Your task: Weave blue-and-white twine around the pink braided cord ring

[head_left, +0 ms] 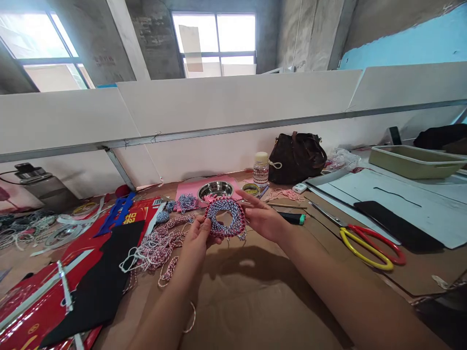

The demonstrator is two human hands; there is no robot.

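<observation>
A round braided cord ring, blue and white inside with a red and white edge, is held up above the table at the centre. My left hand grips its lower left side, thumb in front and fingers behind. At the ring's right side is my right hand, its fingers stretched out; whether they touch the ring I cannot tell. Red and white cord lies in a loose heap left of my left hand. Behind the ring stands a shiny metal bowl on a pink sheet.
Scissors with red and yellow handles lie at right, near a black strip on white board. Farther back are a lidded jar, a dark handbag and a green tray. Red packaging and black fabric cover the left.
</observation>
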